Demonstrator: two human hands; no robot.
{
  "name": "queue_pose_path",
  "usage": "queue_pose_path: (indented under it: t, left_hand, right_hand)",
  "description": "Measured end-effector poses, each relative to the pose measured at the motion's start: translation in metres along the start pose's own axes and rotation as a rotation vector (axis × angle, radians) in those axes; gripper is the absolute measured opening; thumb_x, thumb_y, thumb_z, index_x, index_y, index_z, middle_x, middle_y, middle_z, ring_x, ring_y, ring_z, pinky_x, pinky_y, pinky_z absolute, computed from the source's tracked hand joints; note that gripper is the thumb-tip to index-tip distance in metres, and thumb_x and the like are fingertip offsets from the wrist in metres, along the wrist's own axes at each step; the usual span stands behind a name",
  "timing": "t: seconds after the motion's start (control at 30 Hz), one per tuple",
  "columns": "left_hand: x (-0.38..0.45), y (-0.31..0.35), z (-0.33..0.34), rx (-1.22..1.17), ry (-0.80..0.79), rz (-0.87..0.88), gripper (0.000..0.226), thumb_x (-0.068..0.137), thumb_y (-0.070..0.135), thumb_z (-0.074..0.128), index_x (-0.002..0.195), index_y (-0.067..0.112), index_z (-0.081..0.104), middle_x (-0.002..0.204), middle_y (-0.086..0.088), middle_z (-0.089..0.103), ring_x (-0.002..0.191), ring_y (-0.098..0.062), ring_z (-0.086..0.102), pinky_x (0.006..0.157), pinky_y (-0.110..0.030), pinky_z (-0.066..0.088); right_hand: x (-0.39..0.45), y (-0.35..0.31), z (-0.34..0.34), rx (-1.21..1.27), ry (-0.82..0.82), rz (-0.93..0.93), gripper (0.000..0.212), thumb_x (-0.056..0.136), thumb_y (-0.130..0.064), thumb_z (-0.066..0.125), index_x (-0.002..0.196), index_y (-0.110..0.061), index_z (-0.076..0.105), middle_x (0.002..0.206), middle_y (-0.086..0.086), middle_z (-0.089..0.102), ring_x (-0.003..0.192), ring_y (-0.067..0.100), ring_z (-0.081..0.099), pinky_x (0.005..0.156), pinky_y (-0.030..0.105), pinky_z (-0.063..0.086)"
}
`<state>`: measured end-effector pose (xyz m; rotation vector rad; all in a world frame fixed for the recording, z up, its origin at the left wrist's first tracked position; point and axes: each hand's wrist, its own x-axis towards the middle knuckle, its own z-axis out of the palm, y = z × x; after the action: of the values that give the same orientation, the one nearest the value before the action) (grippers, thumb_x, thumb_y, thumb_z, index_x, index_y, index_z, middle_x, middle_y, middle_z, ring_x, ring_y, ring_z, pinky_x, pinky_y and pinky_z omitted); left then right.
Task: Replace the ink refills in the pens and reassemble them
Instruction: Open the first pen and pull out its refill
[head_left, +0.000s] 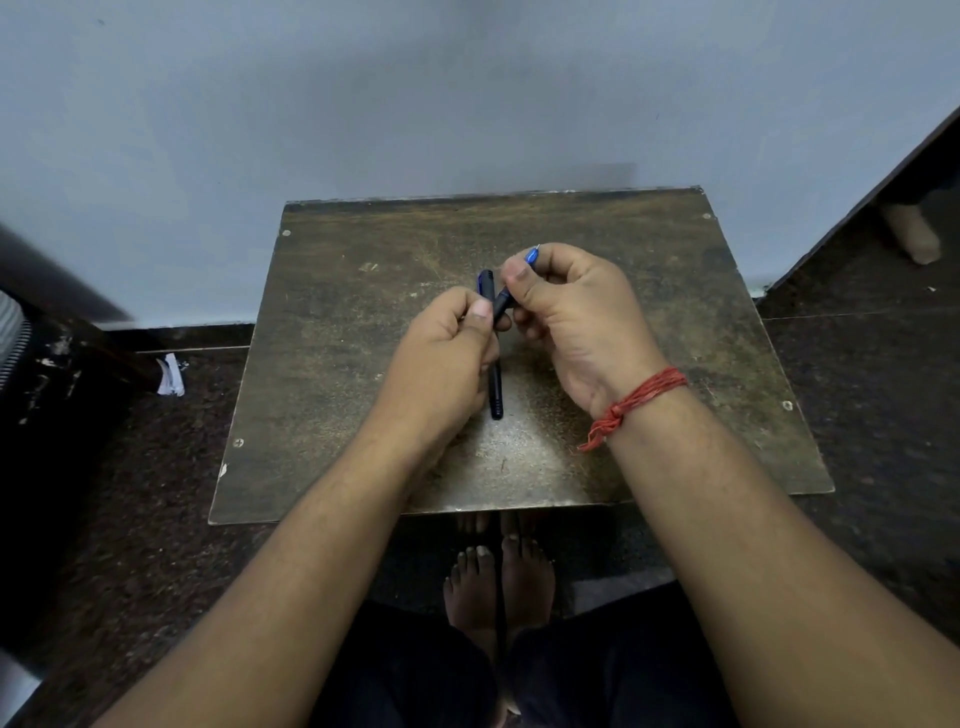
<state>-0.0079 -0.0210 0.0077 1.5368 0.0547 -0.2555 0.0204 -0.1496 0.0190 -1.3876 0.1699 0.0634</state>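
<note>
Both hands' (447, 343) grip on pen (496, 384)

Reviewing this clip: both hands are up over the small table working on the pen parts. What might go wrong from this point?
1. The right hand pinches a short pen piece whose blue tip pokes past the fingers; a loose pinch may let it drop.
2. The left hand holds the long black pen above the table; a dropped part might roll off onto the dark floor, where it would be hard to spot.
</note>
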Motion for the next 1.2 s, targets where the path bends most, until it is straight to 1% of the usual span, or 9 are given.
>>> queue_pose_path:
  t: [0.17,0.3,0.43,0.57,0.77,0.87,0.97,1.1,1.2]
  left_hand:
    - [-0.002,0.005,0.0,-0.127,-0.036,-0.044,0.032,0.113,0.025,0.035,0.091,0.013,0.055,0.054,0.007,0.036,0.039,-0.002,0.023,0.039,-0.016,0.018]
    - [-0.002,0.001,0.002,-0.084,-0.001,-0.036,0.032,0.112,0.025,0.036,0.088,0.014,0.055,0.053,0.008,0.039,0.038,-0.002,0.026,0.038,-0.018,0.021]
    - [0.002,-0.007,0.0,0.065,0.042,0.022,0.032,0.105,0.04,0.042,0.084,0.027,0.062,0.057,0.01,0.044,0.043,-0.003,0.033,0.047,-0.029,0.026]
    - [0.004,-0.012,-0.001,0.114,0.048,0.035,0.029,0.096,0.047,0.043,0.084,0.027,0.061,0.059,0.012,0.045,0.045,-0.002,0.035,0.05,-0.032,0.025]
    - [0.006,-0.013,-0.004,0.13,0.078,0.026,0.036,0.095,0.049,0.043,0.09,0.018,0.06,0.06,0.011,0.046,0.046,-0.005,0.035,0.051,-0.032,0.025]
    - [0.005,-0.014,-0.003,0.132,0.076,0.03,0.031,0.095,0.049,0.043,0.086,0.027,0.062,0.06,0.013,0.046,0.046,-0.004,0.036,0.05,-0.033,0.026]
    - [0.005,-0.014,-0.003,0.14,0.079,0.032,0.03,0.096,0.049,0.043,0.085,0.029,0.063,0.06,0.014,0.047,0.047,-0.003,0.037,0.051,-0.033,0.027]
    - [0.005,-0.012,-0.003,0.138,0.086,0.043,0.034,0.097,0.046,0.042,0.09,0.019,0.061,0.06,0.013,0.045,0.047,-0.004,0.035,0.051,-0.032,0.026]
    - [0.005,-0.013,-0.004,0.152,0.092,0.043,0.038,0.104,0.04,0.041,0.098,0.006,0.058,0.06,0.012,0.045,0.048,-0.005,0.035,0.051,-0.031,0.026]
  right_hand:
    - [0.004,0.0,-0.003,0.036,-0.085,-0.026,0.013,0.095,-0.005,0.062,0.084,-0.009,0.067,0.071,0.01,0.062,0.054,0.013,0.055,0.051,0.022,0.039]
    - [0.006,0.004,-0.006,0.04,-0.096,0.011,0.007,0.095,-0.012,0.064,0.096,-0.01,0.071,0.084,0.007,0.07,0.065,0.018,0.061,0.058,0.027,0.041]
    - [0.007,0.005,-0.011,-0.022,0.03,-0.013,0.011,0.089,-0.021,0.074,0.087,-0.014,0.065,0.073,-0.001,0.068,0.064,0.012,0.061,0.053,0.024,0.043]
    - [0.008,0.006,-0.011,-0.016,0.013,-0.02,0.009,0.089,-0.009,0.073,0.085,-0.012,0.065,0.069,0.0,0.067,0.06,0.01,0.06,0.05,0.022,0.042]
    - [0.004,0.001,-0.013,0.093,-0.038,0.028,0.017,0.095,0.0,0.059,0.108,-0.007,0.067,0.097,0.011,0.076,0.09,0.023,0.071,0.071,0.029,0.054]
    - [0.005,0.004,-0.01,0.046,0.013,0.014,0.01,0.091,-0.013,0.069,0.101,-0.011,0.065,0.094,0.012,0.073,0.087,0.025,0.069,0.067,0.032,0.053]
    - [0.007,0.008,-0.009,-0.046,0.033,-0.01,0.017,0.082,-0.022,0.077,0.089,-0.015,0.064,0.082,0.008,0.069,0.077,0.023,0.065,0.065,0.039,0.05]
    - [0.006,0.007,-0.01,-0.043,-0.008,-0.009,0.005,0.089,-0.013,0.071,0.093,-0.012,0.069,0.087,0.009,0.073,0.076,0.02,0.068,0.068,0.037,0.049]
    - [0.003,0.002,-0.01,-0.003,-0.033,0.018,0.015,0.094,-0.002,0.059,0.1,-0.007,0.071,0.094,0.014,0.075,0.076,0.023,0.07,0.065,0.029,0.052]
